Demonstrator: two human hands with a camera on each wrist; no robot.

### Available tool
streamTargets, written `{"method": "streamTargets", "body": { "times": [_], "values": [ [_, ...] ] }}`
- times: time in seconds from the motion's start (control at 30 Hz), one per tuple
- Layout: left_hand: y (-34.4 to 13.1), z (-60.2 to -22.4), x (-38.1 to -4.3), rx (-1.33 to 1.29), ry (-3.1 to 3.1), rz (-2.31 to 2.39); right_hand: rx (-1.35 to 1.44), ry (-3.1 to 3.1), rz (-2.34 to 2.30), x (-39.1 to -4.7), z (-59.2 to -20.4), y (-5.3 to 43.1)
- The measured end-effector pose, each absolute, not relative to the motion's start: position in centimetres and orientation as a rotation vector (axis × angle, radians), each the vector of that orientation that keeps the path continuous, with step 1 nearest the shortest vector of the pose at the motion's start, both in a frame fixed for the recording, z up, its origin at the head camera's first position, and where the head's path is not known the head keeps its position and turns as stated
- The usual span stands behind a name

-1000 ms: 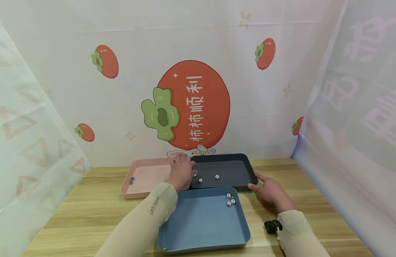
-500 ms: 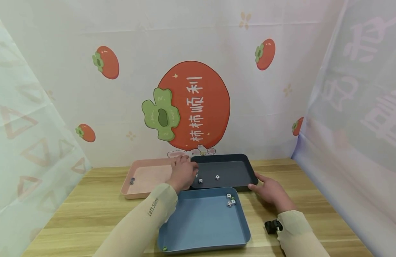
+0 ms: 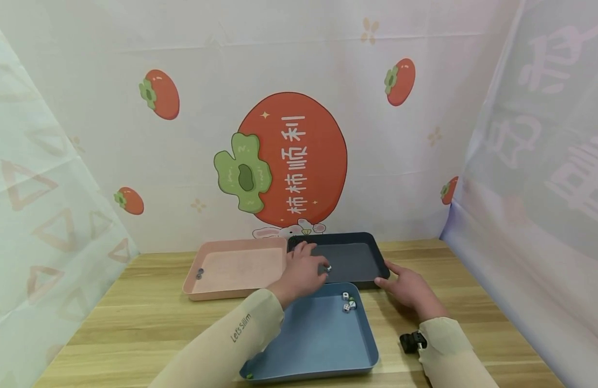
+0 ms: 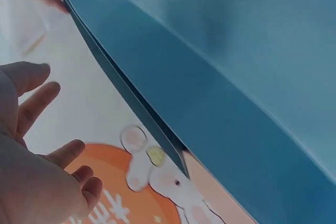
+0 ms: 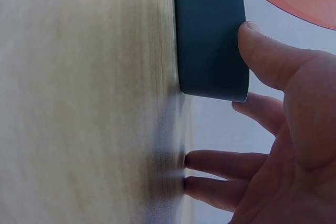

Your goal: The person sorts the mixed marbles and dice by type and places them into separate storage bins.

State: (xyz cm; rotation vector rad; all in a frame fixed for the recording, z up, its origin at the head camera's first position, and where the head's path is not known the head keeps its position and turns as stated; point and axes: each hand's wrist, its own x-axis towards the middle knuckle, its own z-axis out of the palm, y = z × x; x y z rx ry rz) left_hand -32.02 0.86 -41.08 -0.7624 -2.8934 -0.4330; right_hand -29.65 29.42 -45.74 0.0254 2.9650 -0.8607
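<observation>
My left hand [image 3: 303,272] is over the left part of the dark tray [image 3: 352,237], fingers loosely spread. Its thumb and forefinger are right beside a white die [image 3: 329,268] in that tray. In the left wrist view, thumb and forefinger of this hand [image 4: 42,145] stand apart with nothing between them, and the smaller fingers bend inward. The hand hides the tray's front left. My right hand [image 3: 407,288] holds the dark tray's front right corner. In the right wrist view the thumb [image 5: 262,51] presses the rim, the forefinger lies at the corner, and two fingertips touch the table.
A blue tray [image 3: 313,334] stands in front, with several white dice [image 3: 346,307] and a green bit at its back right, and a small green piece [image 3: 249,376] at its front left. A pink tray [image 3: 240,267] at back left holds two small grey round pieces [image 3: 199,274].
My left hand has moved right from the pink and dark trays' shared edge, now covering where dice lay at the dark tray's front left. The right hand stays in place.
</observation>
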Motion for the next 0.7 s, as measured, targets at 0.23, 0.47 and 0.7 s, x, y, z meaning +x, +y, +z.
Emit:
{"method": "streamTargets", "body": {
  "times": [0.23, 0.47, 0.7],
  "values": [
    [2.5, -41.0, -30.4, -0.933, -2.875, -0.37, 0.012, 2.965, -0.868, -29.6, -45.7, 29.4],
    [3.6, -42.2, -29.5, -1.011, -2.915, -0.238, -0.016, 2.974, -0.872, -29.6, -45.6, 29.3],
    [4.0, -43.2, -28.6, -1.089, -2.932, -0.104, 0.004, 2.966, -0.868, -29.5, -45.6, 29.4]
  ]
}}
